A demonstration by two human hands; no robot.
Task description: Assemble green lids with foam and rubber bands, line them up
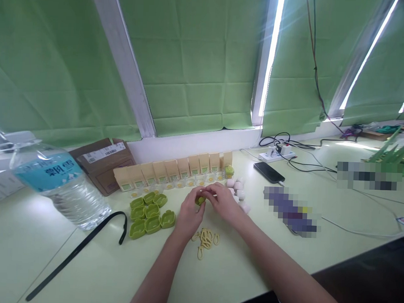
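My left hand point(190, 213) and my right hand point(224, 200) meet over the middle of the pale table point(85, 271), fingers pinched together on one small green case point(200, 200). Just left of them lie several more green cases point(150, 214) in a cluster. A loose heap of yellow loops point(205, 241) lies below the hands. Behind the hands runs a row of tan cards point(175, 170) with small clear trays in front. A few pale pink pieces point(239, 192) sit to the right of my right hand.
A large water bottle point(60, 182) lies at the left, a black strap point(75, 253) in front of it. A brown carton point(104, 161) stands behind. A phone point(269, 172), a power strip point(277, 154) and cables lie at the right.
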